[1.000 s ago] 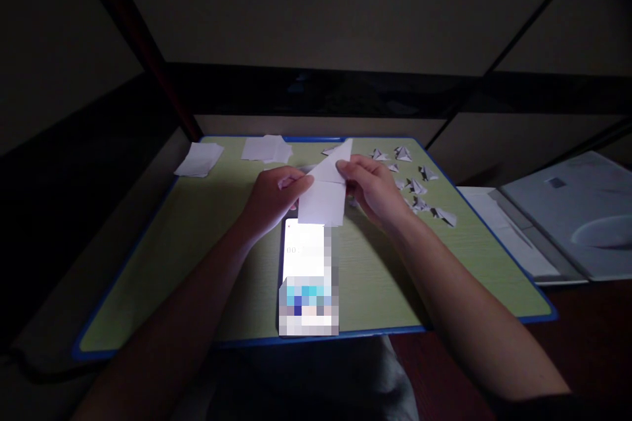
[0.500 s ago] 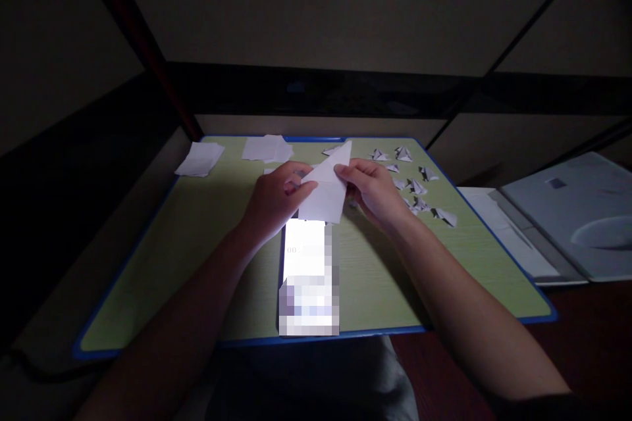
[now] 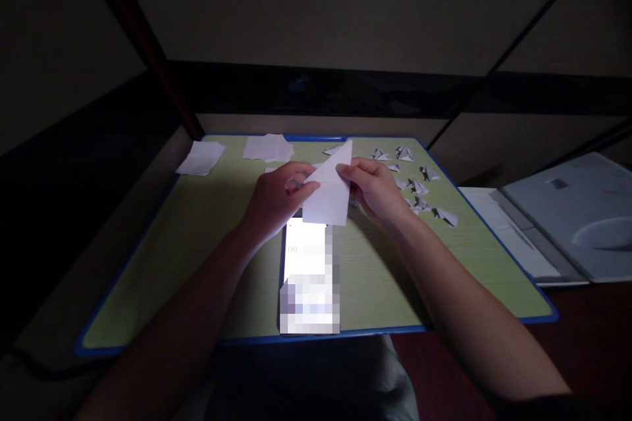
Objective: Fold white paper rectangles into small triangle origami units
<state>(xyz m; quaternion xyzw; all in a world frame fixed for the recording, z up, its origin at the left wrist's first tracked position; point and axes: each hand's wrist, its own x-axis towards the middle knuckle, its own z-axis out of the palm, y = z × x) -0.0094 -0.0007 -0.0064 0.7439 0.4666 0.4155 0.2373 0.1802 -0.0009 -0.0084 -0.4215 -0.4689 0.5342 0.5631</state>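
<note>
Both my hands hold one white sheet of paper (image 3: 330, 191) above a green board (image 3: 197, 237) with a blue rim. The sheet's far end is folded to a point. My left hand (image 3: 276, 200) pinches its left edge, fingers closed. My right hand (image 3: 378, 191) pinches its right edge near the fold. A lit phone (image 3: 306, 270) lies on the board just below the paper.
Flat white paper slips (image 3: 200, 158) and a second stack of slips (image 3: 266, 148) lie at the board's far left. Several small folded paper shapes (image 3: 417, 187) are scattered at the far right. Grey folders (image 3: 567, 217) rest to the right of the board. The room is dark.
The paper and both hands have shifted very slightly away from me; my left fingers have curled further over the sheet's left edge.
</note>
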